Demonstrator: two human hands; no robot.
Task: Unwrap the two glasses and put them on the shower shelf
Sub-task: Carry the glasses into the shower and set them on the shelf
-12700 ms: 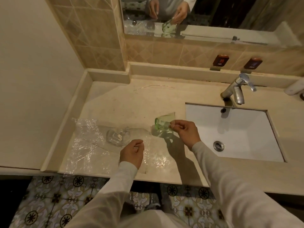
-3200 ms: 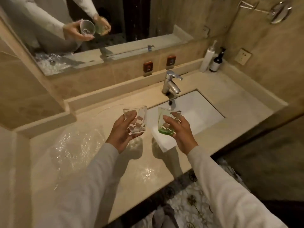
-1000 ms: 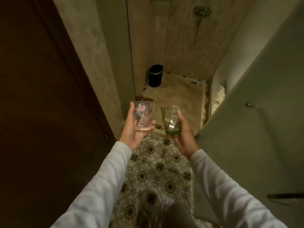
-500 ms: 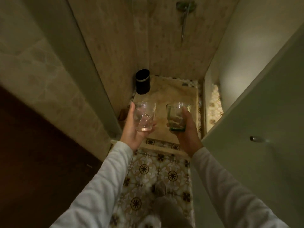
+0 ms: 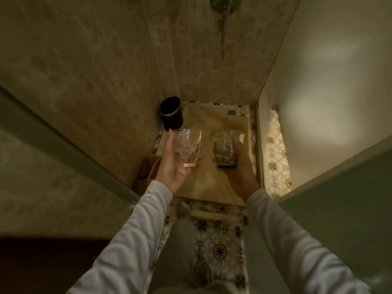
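My left hand (image 5: 170, 166) grips a clear glass (image 5: 188, 148) upright, fingers wrapped around its side. A green-tinted glass (image 5: 226, 149) with a darker green base stands upright in my right hand (image 5: 239, 168). Both glasses are bare, with no wrap on them, and sit side by side a little apart at chest height. They hang over the entrance of a dim shower stall. No shelf shows in this view.
A black cylindrical bin (image 5: 171, 113) stands on the beige shower floor (image 5: 214, 124) against the left tiled wall. A shower hose (image 5: 223, 26) hangs on the far wall. A glass partition (image 5: 63, 149) runs on the left, a door panel (image 5: 339, 198) on the right. Patterned floor tiles (image 5: 218, 240) lie underfoot.
I have stepped closer to the shower stall; its floor and bin now sit nearer. Both hands still carry the glasses in the same grip.
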